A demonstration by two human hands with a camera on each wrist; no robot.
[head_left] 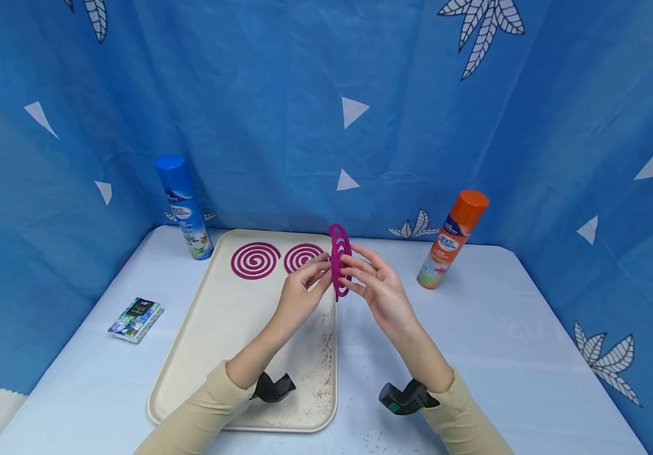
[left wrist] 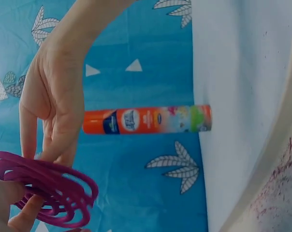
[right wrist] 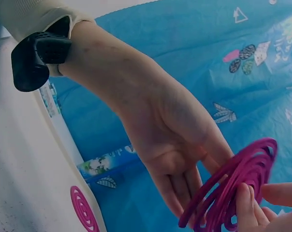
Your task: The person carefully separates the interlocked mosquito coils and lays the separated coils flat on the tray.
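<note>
A magenta mosquito coil [head_left: 335, 259] is held up on edge above the right side of the cream tray [head_left: 189, 354]. Its rings look thick and spread apart in both wrist views, as if two coils were nested; I cannot tell for sure. My left hand [head_left: 301, 294] pinches it from the left, while my right hand [head_left: 383, 294] grips its right side with bent fingers. Two more flat coils lie at the tray's far end: a left coil [head_left: 255, 260] and a right coil [head_left: 302, 256], the latter partly hidden by my left hand.
A blue spray can [head_left: 186, 212] stands behind the tray's left corner. An orange spray can [head_left: 451, 243] stands at the back right. Left of the tray lies a small patterned packet [head_left: 135, 320]. Magenta crumbs dot the tray's right side. Blue cloth [head_left: 280, 126] hangs around the table.
</note>
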